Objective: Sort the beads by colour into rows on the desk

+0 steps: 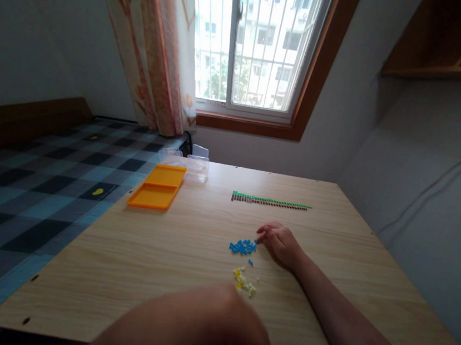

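My right hand (282,245) rests low over the table at the right edge of a small pile of blue plastic pieces (242,247). Its fingers are bent and drawn together, with a bit of blue by the fingertips; what they hold, if anything, is too small to make out. One loose blue piece (250,262) lies just nearer than the pile. Pale yellow and white pieces (243,284) are scattered closer to me. Large and blurred in the foreground, my left hand (212,321) is above the near table edge, back of the hand up, fingers pointing down and mostly hidden.
Farther back, green pieces (253,196) and dark brown pieces (252,201) form two long rows. An orange two-part tray (156,186) lies at the table's left, beside clear plastic containers (197,165). A checked bed (64,186) adjoins the wooden table (139,262).
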A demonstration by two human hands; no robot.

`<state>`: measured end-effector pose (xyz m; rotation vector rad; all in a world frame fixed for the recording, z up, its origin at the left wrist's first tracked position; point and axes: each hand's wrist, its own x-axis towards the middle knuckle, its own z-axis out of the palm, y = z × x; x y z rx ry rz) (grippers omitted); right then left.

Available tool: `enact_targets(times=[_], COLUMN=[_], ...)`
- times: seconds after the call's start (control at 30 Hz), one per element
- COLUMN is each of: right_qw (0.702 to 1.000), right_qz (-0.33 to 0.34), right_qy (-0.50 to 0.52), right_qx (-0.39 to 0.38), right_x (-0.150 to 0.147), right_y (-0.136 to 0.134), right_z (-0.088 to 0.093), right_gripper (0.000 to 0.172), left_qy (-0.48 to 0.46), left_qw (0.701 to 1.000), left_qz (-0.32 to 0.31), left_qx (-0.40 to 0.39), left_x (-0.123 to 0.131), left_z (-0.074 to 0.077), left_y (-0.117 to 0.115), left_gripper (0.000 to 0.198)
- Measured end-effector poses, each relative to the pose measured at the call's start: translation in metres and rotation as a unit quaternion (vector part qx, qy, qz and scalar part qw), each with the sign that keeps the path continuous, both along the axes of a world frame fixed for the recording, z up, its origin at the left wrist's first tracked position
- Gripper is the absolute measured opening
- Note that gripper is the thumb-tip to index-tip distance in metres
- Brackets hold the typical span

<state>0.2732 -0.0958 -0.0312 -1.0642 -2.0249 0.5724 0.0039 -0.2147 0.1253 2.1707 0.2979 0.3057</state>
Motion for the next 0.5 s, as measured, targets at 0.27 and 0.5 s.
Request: enact_targets(times=[0.27, 0.5], right_qw=[1.0, 0.996], right_qz=[0.005, 0.05], right_qy=[0.018, -0.059], right_qx=[0.005, 0.034], right_x=[-0.002, -0.006], right_y=[-0.003, -0.006], right_z=[0.005, 0.007], right_gripper=[0.056, 0.044], left_qy=[0.141, 0.087], left_qw=[0.89, 0.923], left_qz=[0.321, 0.296], left_qx=[0.293, 0.229], left_x=[0.01, 0.002], left_z=[-0.075, -0.117], left_y=[0.14, 0.142], left_gripper=[0.018, 0.018])
